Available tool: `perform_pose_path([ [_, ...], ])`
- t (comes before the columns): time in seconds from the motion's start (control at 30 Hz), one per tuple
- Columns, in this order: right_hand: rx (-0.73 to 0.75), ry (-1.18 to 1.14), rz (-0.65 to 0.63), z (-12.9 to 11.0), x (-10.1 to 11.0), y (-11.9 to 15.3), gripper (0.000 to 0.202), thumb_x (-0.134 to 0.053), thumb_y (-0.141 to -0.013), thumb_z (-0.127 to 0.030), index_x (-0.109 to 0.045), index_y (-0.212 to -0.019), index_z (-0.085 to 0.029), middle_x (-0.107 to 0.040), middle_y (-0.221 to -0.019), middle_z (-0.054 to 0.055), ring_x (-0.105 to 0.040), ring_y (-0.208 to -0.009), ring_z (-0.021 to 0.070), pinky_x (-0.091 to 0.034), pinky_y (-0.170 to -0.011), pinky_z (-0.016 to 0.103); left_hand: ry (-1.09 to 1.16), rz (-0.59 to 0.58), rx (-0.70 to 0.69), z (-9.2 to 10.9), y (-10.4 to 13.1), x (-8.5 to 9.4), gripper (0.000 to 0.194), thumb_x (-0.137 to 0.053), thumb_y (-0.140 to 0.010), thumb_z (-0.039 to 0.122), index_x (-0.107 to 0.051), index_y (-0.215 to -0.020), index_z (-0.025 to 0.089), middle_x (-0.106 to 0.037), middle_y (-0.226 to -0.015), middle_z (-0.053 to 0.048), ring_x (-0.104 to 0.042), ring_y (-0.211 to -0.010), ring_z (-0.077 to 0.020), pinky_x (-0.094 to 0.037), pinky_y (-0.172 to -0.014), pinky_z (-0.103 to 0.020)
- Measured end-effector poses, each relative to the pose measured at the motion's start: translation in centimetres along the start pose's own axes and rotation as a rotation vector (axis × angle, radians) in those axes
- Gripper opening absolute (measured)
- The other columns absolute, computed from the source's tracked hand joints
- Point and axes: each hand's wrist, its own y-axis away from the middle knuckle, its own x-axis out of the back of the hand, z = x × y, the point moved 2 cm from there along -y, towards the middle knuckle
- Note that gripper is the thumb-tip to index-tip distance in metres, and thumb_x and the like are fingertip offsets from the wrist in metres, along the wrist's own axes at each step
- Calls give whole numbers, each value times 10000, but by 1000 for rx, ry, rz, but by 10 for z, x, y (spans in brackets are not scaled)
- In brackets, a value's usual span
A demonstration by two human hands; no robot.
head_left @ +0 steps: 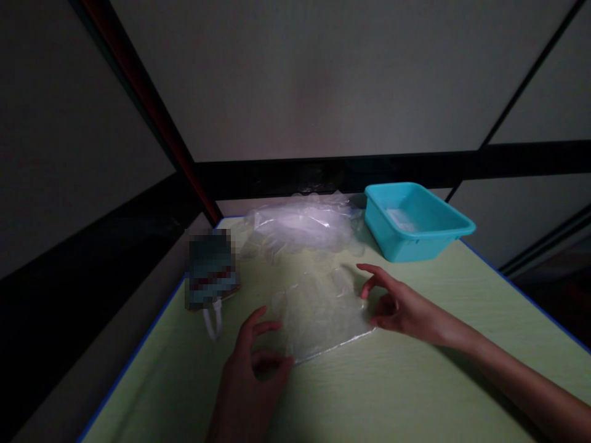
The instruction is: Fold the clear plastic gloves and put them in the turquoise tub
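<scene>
A clear plastic bag (323, 317) lies flat on the pale green table (369, 394), its shiny near edge running between my two hands. At its near left corner is my left hand (256, 363), thumb touching the corner, fingers curved and apart. My right hand (392, 304) is at the bag's right side, with the thumb by the near right corner and the fingers spread. Neither hand is closed round the bag. Behind it, a heap of clear plastic bags (305, 224) covers the back of the table.
A turquoise basin (410, 246) stands at the back right with a whitish piece inside. On the left edge is a blurred dark item (212, 267) with a white strap (213, 320). A wall with a black band rises behind the table.
</scene>
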Motion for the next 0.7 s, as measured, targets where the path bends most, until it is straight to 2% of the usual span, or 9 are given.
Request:
perform_pose_path([
  [0.4,69,139,-19,7,-4,3,827,-545,-627,2,-189,-1311,-299,-458,-1006,22,-506,-570,57,-449,-491,187,-136,-14,-89,-12,-1,-4,625,-574,-608,160,-389,-1203,207,-571,-1036,-43,-561,-542,-108,-473,-598,-282],
  [0.7,68,163,-78,10,8,3,780,-629,-661,-85,-242,-1309,-285,-485,-938,12,-521,-596,85,-450,-503,204,-162,-29,-90,-17,-2,1,580,-581,-593,180,-465,-1161,191,-603,-975,-33,-564,-565,-134,-465,-636,-296],
])
